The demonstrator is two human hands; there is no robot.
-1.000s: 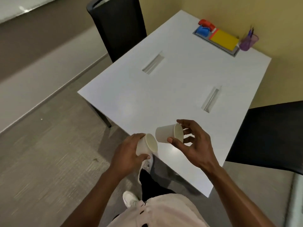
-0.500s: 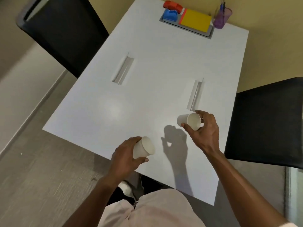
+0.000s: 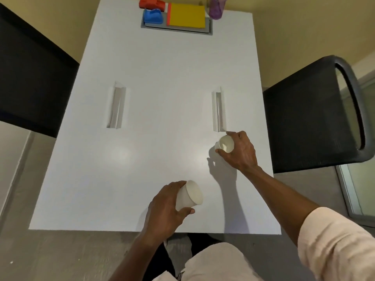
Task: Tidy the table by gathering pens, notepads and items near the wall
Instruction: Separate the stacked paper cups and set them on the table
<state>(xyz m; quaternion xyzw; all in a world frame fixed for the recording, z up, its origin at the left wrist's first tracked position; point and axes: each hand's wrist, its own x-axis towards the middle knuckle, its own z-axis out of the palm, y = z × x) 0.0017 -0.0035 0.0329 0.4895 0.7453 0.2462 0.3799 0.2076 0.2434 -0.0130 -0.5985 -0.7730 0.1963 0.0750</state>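
Note:
My left hand (image 3: 162, 211) grips a white paper cup (image 3: 189, 196), tilted with its mouth to the right, over the near edge of the white table (image 3: 162, 67). My right hand (image 3: 240, 153) holds a second white paper cup (image 3: 224, 144) upright, low over the table's right side just below a slot. At the far end by the wall lie a yellow notepad with a red spine (image 3: 186, 15), a blue item (image 3: 152, 16), a red item (image 3: 151, 3) and a purple pen holder (image 3: 216, 7).
Two narrow slots are cut into the tabletop, a left slot (image 3: 116, 107) and a right slot (image 3: 218, 109). A grey recessed tray (image 3: 209, 29) sits under the notepad. Black chairs flank the table: a left chair (image 3: 30, 74) and a right chair (image 3: 312, 118).
My view has shifted to look straight down the table. My hands have spread apart; the right one has carried its cup forward and lowered it, turning it upright.

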